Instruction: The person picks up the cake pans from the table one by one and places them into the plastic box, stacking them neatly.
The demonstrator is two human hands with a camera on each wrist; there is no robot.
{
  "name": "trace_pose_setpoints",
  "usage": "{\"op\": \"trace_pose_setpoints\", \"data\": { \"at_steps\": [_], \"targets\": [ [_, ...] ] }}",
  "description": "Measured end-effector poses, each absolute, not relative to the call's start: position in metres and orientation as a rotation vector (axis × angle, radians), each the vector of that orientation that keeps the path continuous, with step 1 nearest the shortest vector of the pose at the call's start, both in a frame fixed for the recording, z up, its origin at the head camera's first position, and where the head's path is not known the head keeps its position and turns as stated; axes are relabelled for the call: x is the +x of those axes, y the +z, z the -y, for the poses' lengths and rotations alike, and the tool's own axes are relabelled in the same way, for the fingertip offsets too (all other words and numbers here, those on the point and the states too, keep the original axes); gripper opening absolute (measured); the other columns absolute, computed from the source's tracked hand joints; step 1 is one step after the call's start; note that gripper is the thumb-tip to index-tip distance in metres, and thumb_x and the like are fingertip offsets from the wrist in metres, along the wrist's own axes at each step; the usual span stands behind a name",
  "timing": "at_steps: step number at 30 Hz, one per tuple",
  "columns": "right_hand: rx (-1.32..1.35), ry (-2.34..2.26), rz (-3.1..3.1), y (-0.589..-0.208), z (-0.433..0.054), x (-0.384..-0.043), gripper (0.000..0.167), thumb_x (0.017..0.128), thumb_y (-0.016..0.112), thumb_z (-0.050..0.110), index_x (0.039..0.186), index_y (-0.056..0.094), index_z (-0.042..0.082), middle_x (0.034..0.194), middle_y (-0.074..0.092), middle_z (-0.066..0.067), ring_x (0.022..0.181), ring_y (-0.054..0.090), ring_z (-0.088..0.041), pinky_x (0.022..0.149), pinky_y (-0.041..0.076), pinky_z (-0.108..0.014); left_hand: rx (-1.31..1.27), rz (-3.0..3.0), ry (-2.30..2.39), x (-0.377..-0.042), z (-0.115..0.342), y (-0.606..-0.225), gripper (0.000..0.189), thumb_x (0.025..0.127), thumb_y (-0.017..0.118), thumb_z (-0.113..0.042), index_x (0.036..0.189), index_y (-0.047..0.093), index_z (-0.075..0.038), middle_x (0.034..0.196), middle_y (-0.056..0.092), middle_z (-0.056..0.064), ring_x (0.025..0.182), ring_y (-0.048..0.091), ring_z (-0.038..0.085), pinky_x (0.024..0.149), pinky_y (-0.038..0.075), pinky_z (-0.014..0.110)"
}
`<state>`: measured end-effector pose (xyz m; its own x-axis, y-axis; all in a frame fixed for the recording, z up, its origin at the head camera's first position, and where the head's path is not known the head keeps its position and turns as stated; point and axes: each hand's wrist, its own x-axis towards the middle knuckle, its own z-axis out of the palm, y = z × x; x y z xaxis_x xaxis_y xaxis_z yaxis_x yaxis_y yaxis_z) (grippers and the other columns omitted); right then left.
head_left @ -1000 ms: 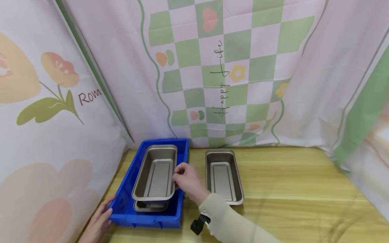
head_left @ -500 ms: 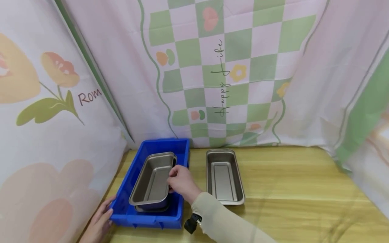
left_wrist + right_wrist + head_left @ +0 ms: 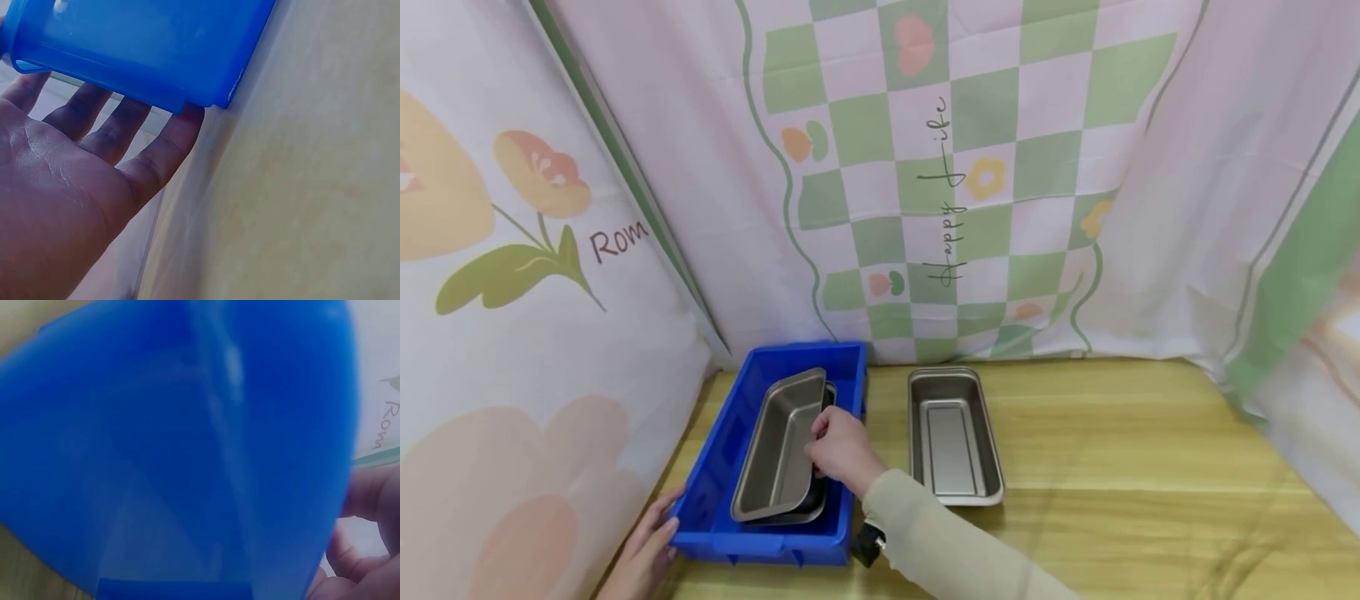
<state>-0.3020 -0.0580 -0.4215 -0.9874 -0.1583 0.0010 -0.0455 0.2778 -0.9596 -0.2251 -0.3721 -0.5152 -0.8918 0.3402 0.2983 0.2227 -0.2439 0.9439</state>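
My right hand [image 3: 844,450] pinches the right rim of a metal loaf pan [image 3: 784,458] over the blue plastic bin [image 3: 752,546]. That pan is tilted, its right side higher than its left. Beneath it another pan [image 3: 815,510] shows only as an edge and a corner inside the bin. At the bin's near left corner, my left hand [image 3: 643,550] holds the wall, the thumb on one side and the fingers behind it. Its fingers [image 3: 165,147] reach behind the blue wall in the left wrist view. In the right wrist view the bin wall hides the held pan.
A separate loaf pan [image 3: 951,442] stands upright on the wooden table [image 3: 1112,467], just right of the bin. Printed curtains [image 3: 925,208] hang close behind and along the left side [image 3: 587,350].
The held pan has come down in the bin and tipped, its right rim now raised. My right hand has shifted left and slightly lower with it; my left hand stays on the bin corner.
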Motion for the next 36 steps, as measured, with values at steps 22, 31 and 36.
{"op": "trace_pose_setpoints", "data": {
  "at_steps": [22,31,36],
  "targets": [
    [-0.239,-1.959,-2.099,-0.418,0.016,-0.287,0.022,0.077,0.064,-0.01,0.096,0.055,-0.005,0.076,0.058,-0.013,0.057,0.059,-0.02,0.054,0.056,-0.035,0.69,-1.891,2.348,-0.223,0.371,-0.517,0.046,0.107,0.027,-0.001,0.148,0.039,-0.016,0.136,0.055,-0.011,0.12,0.054,0.005,0.091,0.048,0.023],
    [-0.223,-2.067,-2.056,-0.417,-0.042,-0.307,0.019,0.083,0.064,-0.006,0.099,0.054,-0.006,0.078,0.06,-0.012,0.065,0.061,-0.021,0.061,0.057,-0.038,0.637,-1.924,2.318,-0.223,0.372,-0.516,0.045,0.107,0.028,-0.003,0.147,0.041,-0.021,0.135,0.055,-0.014,0.119,0.054,0.004,0.091,0.047,0.022],
    [-0.153,-2.09,-2.08,-0.419,-0.089,-0.318,0.017,0.085,0.061,-0.007,0.1,0.053,-0.008,0.079,0.06,-0.014,0.066,0.06,-0.021,0.063,0.056,-0.037,0.771,-1.834,2.326,-0.226,0.373,-0.516,0.048,0.106,0.023,0.002,0.15,0.035,-0.012,0.139,0.053,-0.009,0.123,0.052,0.008,0.094,0.046,0.024]
  ]
}}
